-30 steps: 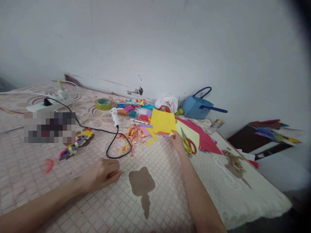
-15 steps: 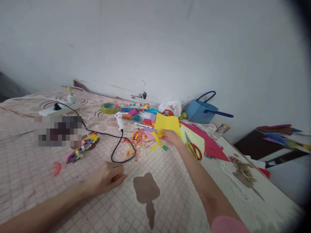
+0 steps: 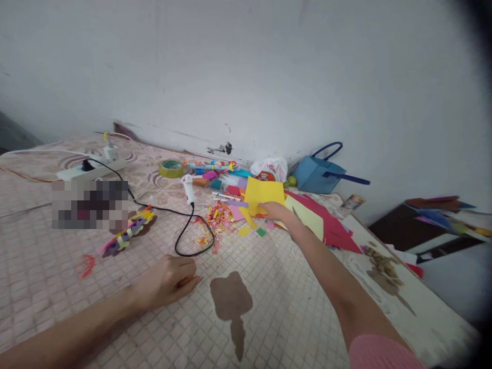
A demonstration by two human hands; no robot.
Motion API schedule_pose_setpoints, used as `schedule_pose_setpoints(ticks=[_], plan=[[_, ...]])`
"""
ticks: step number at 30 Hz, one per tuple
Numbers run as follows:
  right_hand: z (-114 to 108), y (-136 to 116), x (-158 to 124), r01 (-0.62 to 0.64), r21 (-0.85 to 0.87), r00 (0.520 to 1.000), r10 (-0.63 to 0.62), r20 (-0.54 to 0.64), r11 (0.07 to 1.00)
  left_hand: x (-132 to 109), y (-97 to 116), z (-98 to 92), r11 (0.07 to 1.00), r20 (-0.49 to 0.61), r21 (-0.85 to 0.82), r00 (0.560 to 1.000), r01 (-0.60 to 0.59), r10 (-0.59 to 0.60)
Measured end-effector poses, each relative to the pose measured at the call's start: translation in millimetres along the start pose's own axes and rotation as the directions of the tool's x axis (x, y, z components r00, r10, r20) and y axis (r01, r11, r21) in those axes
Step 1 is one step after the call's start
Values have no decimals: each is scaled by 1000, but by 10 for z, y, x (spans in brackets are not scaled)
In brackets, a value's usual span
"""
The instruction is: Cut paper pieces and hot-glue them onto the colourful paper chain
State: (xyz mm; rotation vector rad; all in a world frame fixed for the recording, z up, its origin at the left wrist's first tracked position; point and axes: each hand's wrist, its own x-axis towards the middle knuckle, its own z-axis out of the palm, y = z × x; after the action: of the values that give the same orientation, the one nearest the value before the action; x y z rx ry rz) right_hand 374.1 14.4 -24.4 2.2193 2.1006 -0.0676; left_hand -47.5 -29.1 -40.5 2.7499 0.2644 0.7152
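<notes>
My right hand (image 3: 275, 211) reaches out to the stack of coloured paper and pinches the lower edge of the yellow sheet (image 3: 263, 193). Below that sheet lie a pale green sheet (image 3: 309, 219) and red sheets (image 3: 333, 227). My left hand (image 3: 169, 280) rests on the tiled mat (image 3: 115, 287) with its fingers curled, holding nothing that I can see. It lies just left of a brown tree-shaped paper cutout (image 3: 231, 301). A heap of coloured paper scraps (image 3: 217, 217) sits between the two hands.
A white glue gun (image 3: 188, 187) lies with its black cord (image 3: 180, 225) running to a power strip (image 3: 90, 167) at the left. A tape roll (image 3: 171, 167), markers, a blue paper bag (image 3: 317, 176) and a white plastic bag (image 3: 272, 166) line the wall. A foam craft piece (image 3: 128, 230) lies left.
My right hand has slid left from beside the scissors onto the yellow sheet's lower edge. My arm now covers the scissors. The left hand has stayed put.
</notes>
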Motion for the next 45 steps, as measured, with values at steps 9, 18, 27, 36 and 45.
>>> schedule_pose_setpoints(ticks=[9, 18, 27, 36, 45], plan=[[-75, 10, -54, -96, 215, 986, 123, -113, 972, -22, -54, 24, 999, 5, 37, 1000, 20, -20], [280, -321, -720, -33, 569, 999, 49, -12, 822, -5, -94, 77, 995, -21, -43, 996, 88, -89], [135, -723, -908, 82, 873, 982, 109, -152, 481, 362, 68, -42, 795, 16, -449, 894, 407, -448], [-74, -1806, -1056, 168, 964, 974, -185, -131, 205, 692, 54, 92, 439, 146, -776, 806, 454, -574], [78, -1912, -1112, 137, 991, 990, -16, -137, -8, 637, 31, 170, 230, 133, -901, 738, 368, -662]])
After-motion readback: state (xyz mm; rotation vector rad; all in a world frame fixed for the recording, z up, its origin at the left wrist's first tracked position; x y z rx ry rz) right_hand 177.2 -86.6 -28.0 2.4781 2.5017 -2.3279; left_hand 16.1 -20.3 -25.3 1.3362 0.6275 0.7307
